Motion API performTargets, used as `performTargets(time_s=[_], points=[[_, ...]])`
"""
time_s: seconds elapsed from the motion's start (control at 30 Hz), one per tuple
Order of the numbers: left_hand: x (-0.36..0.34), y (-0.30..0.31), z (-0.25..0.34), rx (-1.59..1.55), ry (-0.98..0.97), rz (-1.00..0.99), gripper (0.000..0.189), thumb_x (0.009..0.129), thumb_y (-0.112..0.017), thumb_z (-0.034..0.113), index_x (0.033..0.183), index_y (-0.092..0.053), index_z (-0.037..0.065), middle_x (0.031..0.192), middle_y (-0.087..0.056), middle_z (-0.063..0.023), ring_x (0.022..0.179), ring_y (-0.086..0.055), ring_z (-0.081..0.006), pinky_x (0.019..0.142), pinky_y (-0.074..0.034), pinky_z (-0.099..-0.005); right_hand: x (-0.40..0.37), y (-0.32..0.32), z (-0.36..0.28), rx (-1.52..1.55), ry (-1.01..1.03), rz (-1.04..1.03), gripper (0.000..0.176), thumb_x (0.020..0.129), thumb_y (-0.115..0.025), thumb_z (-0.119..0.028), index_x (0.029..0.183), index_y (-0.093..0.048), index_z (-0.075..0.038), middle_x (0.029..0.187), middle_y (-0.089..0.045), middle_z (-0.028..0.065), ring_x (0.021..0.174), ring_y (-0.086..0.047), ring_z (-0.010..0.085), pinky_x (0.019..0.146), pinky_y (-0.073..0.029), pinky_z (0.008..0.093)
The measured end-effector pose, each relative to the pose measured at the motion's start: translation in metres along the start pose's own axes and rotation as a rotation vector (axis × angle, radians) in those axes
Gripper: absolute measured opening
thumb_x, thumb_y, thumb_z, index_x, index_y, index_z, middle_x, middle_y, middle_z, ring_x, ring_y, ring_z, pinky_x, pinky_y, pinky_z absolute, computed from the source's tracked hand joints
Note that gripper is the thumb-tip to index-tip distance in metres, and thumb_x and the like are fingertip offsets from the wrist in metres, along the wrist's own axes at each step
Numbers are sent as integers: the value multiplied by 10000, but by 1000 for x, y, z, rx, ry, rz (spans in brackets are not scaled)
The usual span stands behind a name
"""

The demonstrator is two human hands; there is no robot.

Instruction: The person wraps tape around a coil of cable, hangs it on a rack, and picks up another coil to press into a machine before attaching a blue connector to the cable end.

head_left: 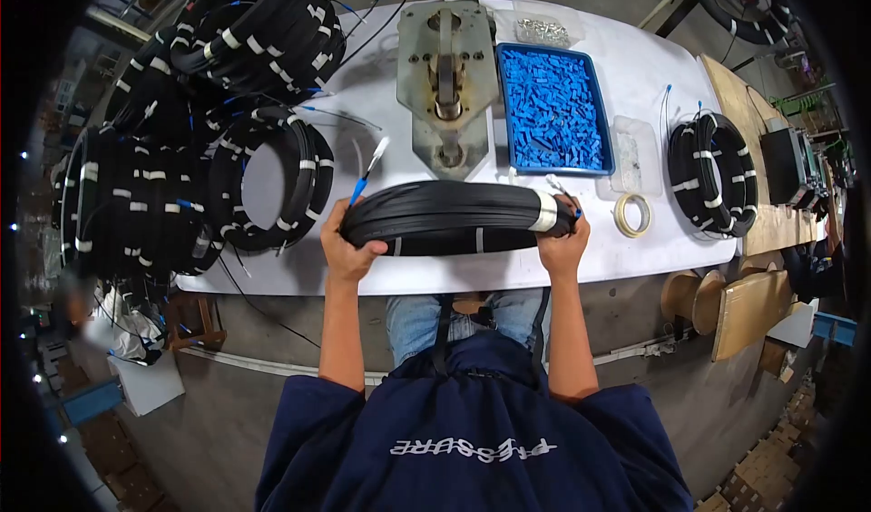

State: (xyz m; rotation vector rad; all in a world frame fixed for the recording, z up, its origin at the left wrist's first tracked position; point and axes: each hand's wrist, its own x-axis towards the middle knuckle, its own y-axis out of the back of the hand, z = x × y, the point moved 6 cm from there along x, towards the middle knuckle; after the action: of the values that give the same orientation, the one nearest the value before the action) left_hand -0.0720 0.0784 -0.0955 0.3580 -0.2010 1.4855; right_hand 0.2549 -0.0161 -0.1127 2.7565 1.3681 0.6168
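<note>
Both hands hold a thick coil of black cable point(445, 212) above the front edge of the white table. My left hand point(349, 249) is wrapped round its left end, where a blue connector with a white tip point(370, 164) sticks up. At the right end, beside a white tape band point(547, 211), my right hand point(564, 240) grips the coil. A small white cable end point(556, 182) shows near that hand. Just behind the coil stands a grey metal fixture point(446, 85).
Many taped cable coils point(263, 49) are heaped at the left. A blue tray point(606, 140) of blue pieces sits right of the fixture, near a clear container point(635, 153) and a tape roll point(632, 215). Another coil point(712, 176) lies at the right.
</note>
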Motion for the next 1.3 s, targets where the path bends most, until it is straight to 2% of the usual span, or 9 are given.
performTargets(time_s=[0.17,0.33,0.47,0.7,0.9,1.0,1.07,1.13,1.3], points=[[-36,1,10,-89,-152,10,845,583,-849,618,1030,-592,-52,806,-632,-33,728,-589,-103,676,-479,-237,-27,16,-9,-97,243,23,266,687,-704,-16,926,-588,8,760,-637,45,712,-580,92,673,-467,232],[-58,1,34,0,-327,-35,781,633,-838,589,1014,-597,-49,784,-634,-45,694,-584,-108,652,-475,-235,-31,21,-8,36,129,-79,251,703,-684,-13,934,-586,-6,781,-649,54,732,-599,113,693,-477,241],[-59,3,45,11,-242,9,735,700,-789,598,1004,-594,-43,761,-630,-33,690,-568,-97,655,-469,-233,-27,17,-18,35,105,-60,266,695,-717,-18,939,-611,-6,792,-688,74,739,-646,132,704,-498,268],[-43,7,13,110,266,-75,413,905,-661,389,764,-540,20,598,-524,2,529,-487,-80,492,-384,-256,-22,4,-26,-284,-170,-213,365,743,-736,-223,975,-643,42,763,-683,181,702,-679,247,659,-511,357],[-83,2,-68,121,672,-60,448,913,-626,435,741,-540,30,567,-505,-17,453,-489,-102,442,-387,-263,-54,-15,56,-419,-397,-428,443,738,-724,-325,1002,-639,20,797,-671,259,762,-662,420,722,-516,468],[-89,-1,-92,116,766,-21,461,905,-628,462,767,-539,31,578,-508,-17,440,-482,-93,438,-393,-261,-55,-20,65,-519,-412,-459,465,730,-719,-344,1006,-642,22,822,-674,242,819,-657,409,751,-515,473],[-88,0,-103,112,829,-19,470,895,-640,456,819,-550,1,628,-574,-64,490,-541,-169,503,-452,-317,-44,-24,68,-663,-304,-489,471,724,-715,-342,1009,-640,26,877,-658,244,867,-633,412,778,-509,474],[-74,1,-91,412,455,-74,468,899,-643,421,967,-586,-39,817,-638,-139,742,-624,-255,704,-501,-375,-37,-30,75,-798,-194,-521,477,719,-712,-341,1011,-639,29,931,-642,245,915,-609,415,805,-503,474],[-70,-9,-92,560,321,-166,503,887,-655,377,1117,-584,-64,998,-648,-228,952,-598,-375,879,-453,-439,-39,-45,100,-686,-163,-478,497,706,-713,-273,1082,-603,34,1045,-583,224,984,-553,412,869,-474,463]])
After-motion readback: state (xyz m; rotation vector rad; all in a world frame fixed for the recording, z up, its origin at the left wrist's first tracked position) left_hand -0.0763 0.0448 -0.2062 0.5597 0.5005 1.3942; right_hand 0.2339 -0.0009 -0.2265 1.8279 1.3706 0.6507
